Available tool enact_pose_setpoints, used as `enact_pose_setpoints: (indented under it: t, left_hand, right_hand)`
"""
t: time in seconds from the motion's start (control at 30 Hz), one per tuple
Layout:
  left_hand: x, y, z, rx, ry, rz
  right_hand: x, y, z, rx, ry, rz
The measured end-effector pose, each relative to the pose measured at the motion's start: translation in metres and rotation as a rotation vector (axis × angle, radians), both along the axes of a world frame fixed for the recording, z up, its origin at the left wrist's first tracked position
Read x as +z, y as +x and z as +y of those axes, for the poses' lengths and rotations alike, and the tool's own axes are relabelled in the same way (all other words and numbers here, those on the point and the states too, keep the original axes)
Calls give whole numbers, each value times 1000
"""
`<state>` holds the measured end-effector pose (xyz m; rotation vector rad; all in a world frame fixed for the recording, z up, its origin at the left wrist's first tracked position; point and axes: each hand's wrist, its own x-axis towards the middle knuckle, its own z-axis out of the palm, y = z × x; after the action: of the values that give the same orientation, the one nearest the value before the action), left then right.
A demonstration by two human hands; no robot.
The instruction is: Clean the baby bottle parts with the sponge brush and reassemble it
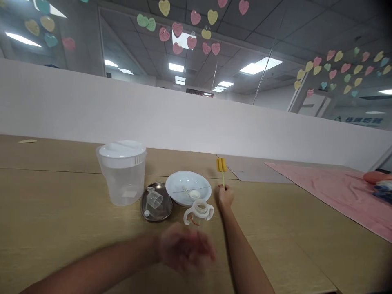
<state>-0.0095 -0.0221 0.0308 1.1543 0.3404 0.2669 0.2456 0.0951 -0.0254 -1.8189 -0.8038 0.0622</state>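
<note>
My right hand (226,196) is closed around the thin green handle of a brush with a yellow sponge head (221,165), which points up. My left hand (186,248) is smeared by motion just in front of a clear bottle with two white handles (200,209); whether they touch is unclear. Behind the bottle stands a white bowl (174,181) with a white ring and a thin stick in it. To its left, a round metal tray (165,212) holds a small clear cup (154,199) and a small white-tipped part (146,213).
A clear pitcher with a white lid (124,173) stands at the back left. Pink cloth (333,190) covers the right side, with a grey sheet (260,169) beside it. A low white wall (183,118) runs behind the table.
</note>
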Motion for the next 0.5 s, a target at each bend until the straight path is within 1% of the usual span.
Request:
enact_pose_setpoints:
  t: [0.03,0.07,0.13,0.17,0.2,0.23,0.27,0.33,0.37,0.43,0.5]
  left_hand:
    - [11,-1,10,-45,-51,-80]
    - [21,-2,20,-3,-43,-142]
    - [36,-3,39,175,82,-171]
    - [41,-3,48,297,190,-138]
    - [44,-3,56,401,333,-77]
    - [46,-3,64,477,503,-4]
    - [47,-2,71,524,681,74]
    - [46,0,86,542,1021,196]
    - [44,3,92,554,1165,248]
    - [39,9,102,599,1397,353]
    - [32,14,108,611,1559,452]
  right_hand:
    - [0,0,0,0,-4,1]
    - [1,-1,0,1,-8,1]
    - [1,-1,0,4,-14,1]
    - [0,-1,1,5,-16,1]
    - [0,-1,1,5,-19,0]
    - [0,-1,2,5,-21,0]
    - [0,-1,2,4,-23,1]
    - [0,-1,3,2,-26,3]
    - [0,-1,3,-1,-26,4]
    - [0,-1,3,-7,-27,6]
    - [-1,-1,3,-14,-34,9]
